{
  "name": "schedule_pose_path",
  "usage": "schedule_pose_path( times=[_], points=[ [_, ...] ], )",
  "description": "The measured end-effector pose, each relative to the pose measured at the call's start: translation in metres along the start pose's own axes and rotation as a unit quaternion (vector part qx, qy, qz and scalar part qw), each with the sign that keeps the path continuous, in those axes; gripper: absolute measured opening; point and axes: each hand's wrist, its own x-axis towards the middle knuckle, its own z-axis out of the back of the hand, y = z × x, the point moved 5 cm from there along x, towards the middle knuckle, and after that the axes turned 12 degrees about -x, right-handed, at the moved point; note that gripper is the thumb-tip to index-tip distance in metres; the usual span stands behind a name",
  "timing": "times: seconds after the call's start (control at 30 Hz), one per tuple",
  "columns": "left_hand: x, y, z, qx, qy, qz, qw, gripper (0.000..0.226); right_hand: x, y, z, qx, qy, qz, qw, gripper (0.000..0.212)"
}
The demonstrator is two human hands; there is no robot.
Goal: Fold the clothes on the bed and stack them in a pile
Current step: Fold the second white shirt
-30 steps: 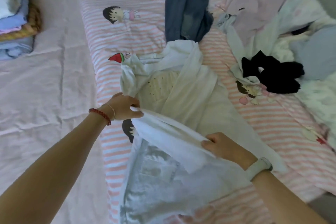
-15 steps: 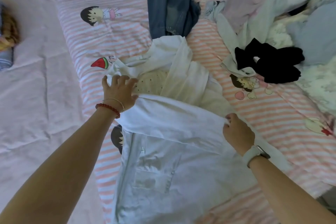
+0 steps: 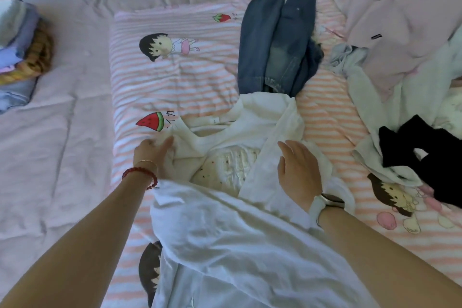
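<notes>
A white shirt (image 3: 237, 245) lies spread on the pink striped bedspread (image 3: 175, 77) in front of me, its lower part folded up over itself. Beyond it lies a cream top (image 3: 250, 127) with a dotted print. My left hand (image 3: 152, 155) pinches the cream top's left shoulder edge between thumb and fingers. My right hand (image 3: 300, 170) lies flat with straight fingers on a cream sleeve that crosses the top. A pile of folded clothes (image 3: 22, 57) stands at the far left of the bed.
Blue jeans (image 3: 275, 45) lie folded lengthwise behind the cream top. A black garment (image 3: 425, 157) lies at the right, with a heap of pink and pale clothes (image 3: 400, 20) behind it. A plain pink sheet (image 3: 55, 145) covers the left half of the bed.
Both hands let go of the white shirt's folded edge and moved forward onto the cream top. The shirt's fold now lies flat. The camera tilted up, showing the folded pile again.
</notes>
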Motion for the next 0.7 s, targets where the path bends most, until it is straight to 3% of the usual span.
schedule_pose_path(
  times=[0.1, 0.23, 0.3, 0.37, 0.47, 0.53, 0.7],
  points=[
    [0.014, -0.013, -0.001, -0.053, -0.027, -0.01, 0.998, 0.035, 0.038, -0.009, 0.004, -0.028, -0.005, -0.017, 0.999, 0.045],
    [0.025, -0.049, 0.021, -0.043, -0.193, -0.131, 0.972, 0.026, 0.068, -0.003, -0.007, 0.017, 0.06, 0.035, 0.997, 0.05],
    [0.033, -0.062, 0.023, -0.024, -0.218, -0.159, 0.963, 0.028, 0.076, 0.001, -0.015, 0.023, 0.105, 0.069, 0.992, 0.051],
    [0.042, -0.066, 0.011, 0.031, -0.162, -0.161, 0.973, 0.037, 0.085, -0.003, -0.013, 0.027, 0.096, 0.06, 0.993, 0.046],
    [0.048, -0.052, -0.003, 0.063, -0.041, -0.085, 0.994, 0.076, 0.099, -0.015, 0.009, 0.043, -0.016, -0.001, 0.999, 0.038],
    [0.053, -0.043, -0.003, 0.073, -0.003, -0.063, 0.995, 0.086, 0.111, -0.017, 0.018, 0.032, -0.05, -0.002, 0.998, 0.042],
    [0.062, -0.051, 0.001, 0.037, 0.015, -0.076, 0.996, 0.045, 0.141, -0.009, 0.021, 0.011, 0.015, 0.003, 1.0, 0.048]
  ],
)
